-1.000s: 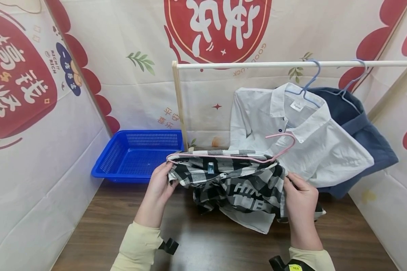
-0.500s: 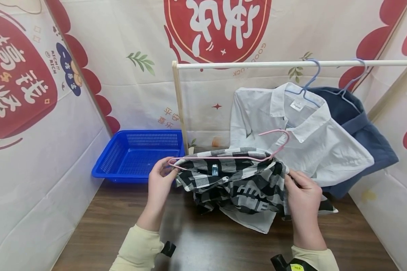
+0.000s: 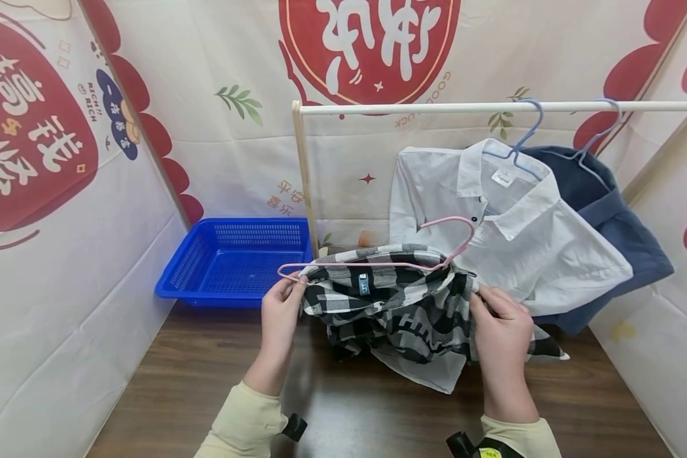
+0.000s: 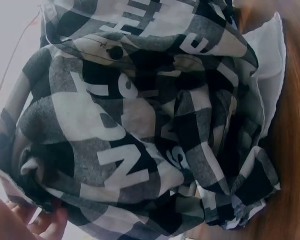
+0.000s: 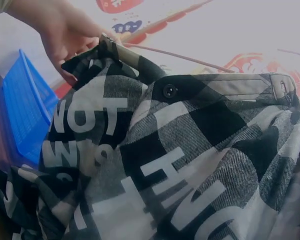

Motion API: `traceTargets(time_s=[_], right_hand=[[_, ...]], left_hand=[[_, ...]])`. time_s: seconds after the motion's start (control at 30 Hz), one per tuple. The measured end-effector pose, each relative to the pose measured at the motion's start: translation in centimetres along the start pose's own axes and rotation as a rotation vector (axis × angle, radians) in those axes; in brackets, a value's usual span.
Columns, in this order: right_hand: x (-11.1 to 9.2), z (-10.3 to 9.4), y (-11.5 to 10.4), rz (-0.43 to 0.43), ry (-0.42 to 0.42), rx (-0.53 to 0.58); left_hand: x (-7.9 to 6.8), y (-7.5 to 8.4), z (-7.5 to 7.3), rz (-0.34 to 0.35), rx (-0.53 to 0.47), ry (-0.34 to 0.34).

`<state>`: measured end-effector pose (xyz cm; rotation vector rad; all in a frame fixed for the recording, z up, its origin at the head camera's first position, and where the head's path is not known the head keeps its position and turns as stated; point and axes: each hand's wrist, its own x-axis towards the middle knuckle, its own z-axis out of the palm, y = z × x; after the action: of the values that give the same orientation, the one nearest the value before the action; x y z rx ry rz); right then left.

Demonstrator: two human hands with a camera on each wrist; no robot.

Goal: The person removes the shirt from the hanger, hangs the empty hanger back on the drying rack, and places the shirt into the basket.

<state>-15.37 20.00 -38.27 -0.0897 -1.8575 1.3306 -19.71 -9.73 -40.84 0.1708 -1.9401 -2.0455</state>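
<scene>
A black-and-white checked shirt point(image 3: 429, 324) with pale printed letters hangs between both hands, its collar and small blue label facing up. A pink hanger point(image 3: 372, 264) lies across the collar opening, its hook up and to the right in front of the white shirt. My left hand point(image 3: 280, 315) pinches the checked shirt's left edge, with the hanger's left end right at its fingertips. On the other side my right hand point(image 3: 502, 327) pinches the shirt's right edge. Up close, the right wrist view shows a dark button point(image 5: 170, 90) and the left hand point(image 5: 70, 42) gripping the cloth.
Behind stands a rail point(image 3: 401, 110) on wooden posts. From it hang a white shirt point(image 3: 429, 191) and a dark blue garment point(image 3: 630, 235), on blue hangers. A blue perforated basket point(image 3: 206, 299) sits at the left on the brown wooden table point(image 3: 172, 381). Printed cloth walls enclose the table.
The pink hanger has shifted left and its hook has risen slightly; its left end now sticks out past the left fingers. The left hand has moved slightly right; the right hand went right, then back left.
</scene>
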Motion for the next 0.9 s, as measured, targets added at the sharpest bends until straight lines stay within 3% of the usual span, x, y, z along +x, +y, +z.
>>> traceTargets(time_s=[0.27,0.6,0.9], right_hand=[[-0.3,0.7,-0.2,-0.068,-0.023,0.016],[-0.7,1.1,-0.9,-0.087,-0.037,-0.005],[-0.6,1.0,-0.8,-0.086,-0.041,-0.014]], left_hand=[[0.2,-0.5,0.7,-0.009,0.08,0.011],[0.4,-1.0,0.7,0.012,0.247,0.031],[0.6,-1.1,0.2,0.037,0.255,0.025]])
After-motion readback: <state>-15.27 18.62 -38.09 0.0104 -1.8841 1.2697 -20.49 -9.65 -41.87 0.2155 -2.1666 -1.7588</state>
